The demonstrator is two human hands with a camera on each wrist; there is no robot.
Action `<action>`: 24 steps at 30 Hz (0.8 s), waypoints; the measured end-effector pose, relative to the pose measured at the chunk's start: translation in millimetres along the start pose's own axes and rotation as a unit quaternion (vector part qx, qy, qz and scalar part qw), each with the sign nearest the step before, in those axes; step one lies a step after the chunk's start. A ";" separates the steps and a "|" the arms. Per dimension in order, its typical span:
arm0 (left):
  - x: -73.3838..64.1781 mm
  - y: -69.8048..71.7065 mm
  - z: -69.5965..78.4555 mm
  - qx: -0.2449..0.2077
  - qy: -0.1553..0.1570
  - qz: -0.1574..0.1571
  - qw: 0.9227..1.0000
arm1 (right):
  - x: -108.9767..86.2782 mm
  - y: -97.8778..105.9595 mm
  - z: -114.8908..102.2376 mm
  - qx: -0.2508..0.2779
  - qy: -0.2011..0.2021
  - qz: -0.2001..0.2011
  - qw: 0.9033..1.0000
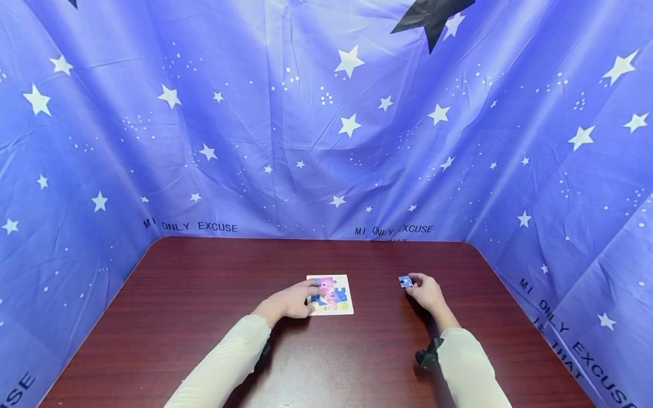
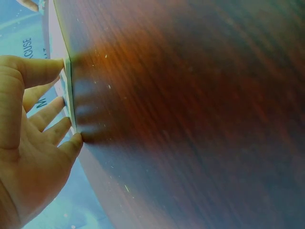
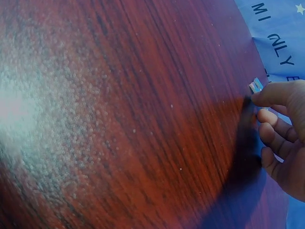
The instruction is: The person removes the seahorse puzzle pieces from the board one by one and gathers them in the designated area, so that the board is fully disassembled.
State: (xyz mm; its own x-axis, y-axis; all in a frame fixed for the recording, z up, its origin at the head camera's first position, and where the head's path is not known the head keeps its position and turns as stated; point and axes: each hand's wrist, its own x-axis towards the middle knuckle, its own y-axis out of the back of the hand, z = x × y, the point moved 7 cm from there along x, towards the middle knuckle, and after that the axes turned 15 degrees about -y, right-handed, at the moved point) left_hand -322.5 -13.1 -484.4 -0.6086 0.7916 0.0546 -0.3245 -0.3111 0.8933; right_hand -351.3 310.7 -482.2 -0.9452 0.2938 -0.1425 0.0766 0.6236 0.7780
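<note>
A square picture puzzle (image 1: 342,279) with a white border lies mid-table, showing a pink cartoon figure on blue, with jigsaw-shaped edges inside. My left hand (image 1: 291,300) rests along its left side, fingers spread over the picture and thumb at the near left corner. In the left wrist view the thumb and fingertips meet the edge of the puzzle board (image 2: 69,90). Off to the right, my right hand (image 1: 426,291) pinches a small blue puzzle piece (image 1: 405,281) between thumb and fingers. In the right wrist view only a sliver of the piece (image 3: 256,85) shows past the thumb.
The dark red wooden table (image 1: 326,351) has a glossy top. A blue curtain (image 1: 285,141) with white stars and lettering surrounds its back and sides. A black wrist device (image 1: 429,355) is strapped at the right wrist, below the cream sleeve (image 1: 471,368).
</note>
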 end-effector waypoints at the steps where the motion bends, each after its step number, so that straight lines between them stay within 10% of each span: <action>1: -0.1 0.0 0.1 0.001 0.000 0.000 1.000 | 0.2 -0.2 0.3 0.000 -0.002 -0.001 1.000; 24: -0.5 0.6 2.8 0.022 -0.011 -0.006 1.000 | 3.1 -0.5 3.6 0.005 -0.025 -0.018 1.000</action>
State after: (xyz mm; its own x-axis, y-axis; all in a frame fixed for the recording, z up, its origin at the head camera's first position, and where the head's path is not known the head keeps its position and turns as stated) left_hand -320.4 -12.3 -482.6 -0.5886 0.8066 0.0535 -0.2988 -0.2786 0.9127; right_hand -353.1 313.9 -485.2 -0.9306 0.3060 -0.2009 0.0455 0.6413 0.7659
